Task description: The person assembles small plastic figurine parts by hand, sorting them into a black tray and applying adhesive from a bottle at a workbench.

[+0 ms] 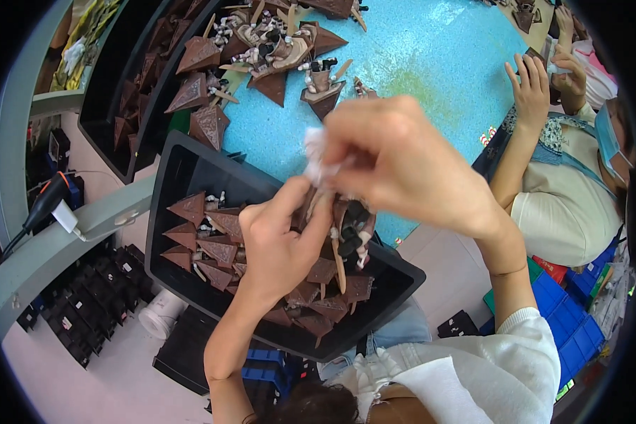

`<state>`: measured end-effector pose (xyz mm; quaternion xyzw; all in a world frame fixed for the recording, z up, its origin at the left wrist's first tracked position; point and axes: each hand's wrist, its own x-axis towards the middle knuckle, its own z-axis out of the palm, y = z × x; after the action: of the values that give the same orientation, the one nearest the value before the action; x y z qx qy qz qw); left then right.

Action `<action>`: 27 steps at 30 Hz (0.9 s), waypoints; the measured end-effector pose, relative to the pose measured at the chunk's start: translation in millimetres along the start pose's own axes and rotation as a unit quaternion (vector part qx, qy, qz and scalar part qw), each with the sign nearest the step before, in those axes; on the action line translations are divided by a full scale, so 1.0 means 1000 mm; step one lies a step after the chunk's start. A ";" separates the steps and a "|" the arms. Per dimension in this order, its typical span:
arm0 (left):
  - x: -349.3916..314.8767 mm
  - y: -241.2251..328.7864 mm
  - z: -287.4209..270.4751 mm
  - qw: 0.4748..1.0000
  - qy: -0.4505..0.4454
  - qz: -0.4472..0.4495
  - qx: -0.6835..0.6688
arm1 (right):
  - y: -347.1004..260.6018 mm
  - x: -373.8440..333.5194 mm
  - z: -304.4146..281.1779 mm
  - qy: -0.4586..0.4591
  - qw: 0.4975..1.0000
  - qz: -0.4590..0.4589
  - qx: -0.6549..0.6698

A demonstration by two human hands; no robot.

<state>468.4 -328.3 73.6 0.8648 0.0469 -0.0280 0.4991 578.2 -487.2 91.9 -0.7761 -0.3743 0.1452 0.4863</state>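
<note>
No text, number or sign could be read. The small pale marks (66, 323) on the black bins (99, 311) at lower left and the red-and-white patches (487, 136) by the blue worktop (445, 56) were too small to make out.

Brown-and-black figurine (354, 220), partly hidden in hands (279, 233); crumpled white cloth (313, 147) apparently touching it.

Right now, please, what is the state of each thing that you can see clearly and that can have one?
Left hand: closed on a figurine.
Right hand: bent, gripping white cloth.
White cloth: bunched up.
Figurine: held above the near black tray.
Near black tray: partly filled with brown pieces.
Blue tabletop: partly covered by other figurines.
</note>
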 end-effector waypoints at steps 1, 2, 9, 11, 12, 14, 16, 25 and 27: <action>0.004 0.003 0.006 0.995 0.036 0.085 -0.031 | 0.018 -0.005 -0.002 0.054 0.988 0.015 -0.142; 0.005 0.004 0.006 0.995 0.036 0.085 -0.032 | 0.018 -0.010 -0.006 0.053 0.988 0.016 -0.141; 0.002 0.006 -0.003 0.996 0.003 0.059 -0.064 | 0.044 0.000 -0.006 0.014 0.991 -0.058 -0.119; 0.004 0.022 -0.009 0.989 0.032 0.047 -0.138 | 0.073 -0.015 -0.010 0.102 0.991 -0.003 -0.088; 0.009 0.022 -0.009 0.988 0.041 0.031 -0.145 | 0.083 -0.016 -0.017 0.184 0.981 0.039 -0.051; 0.012 0.014 -0.006 0.985 0.036 0.029 -0.168 | 0.089 -0.016 -0.042 0.351 0.931 0.087 -0.050; 0.011 0.014 -0.003 0.983 0.009 0.018 -0.183 | 0.090 -0.006 -0.073 0.382 0.915 0.066 -0.109; 0.014 0.006 0.003 0.996 0.031 0.048 -0.070 | 0.013 0.028 -0.023 -0.170 0.970 -0.052 0.163; 0.015 0.009 0.005 0.995 0.032 -0.046 -0.084 | 0.019 0.026 -0.025 -0.116 0.990 -0.037 0.071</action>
<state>483.8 -336.7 77.2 0.8172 0.1049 -0.0194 0.5664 619.3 -489.3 91.7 -0.7030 -0.4451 0.2423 0.4990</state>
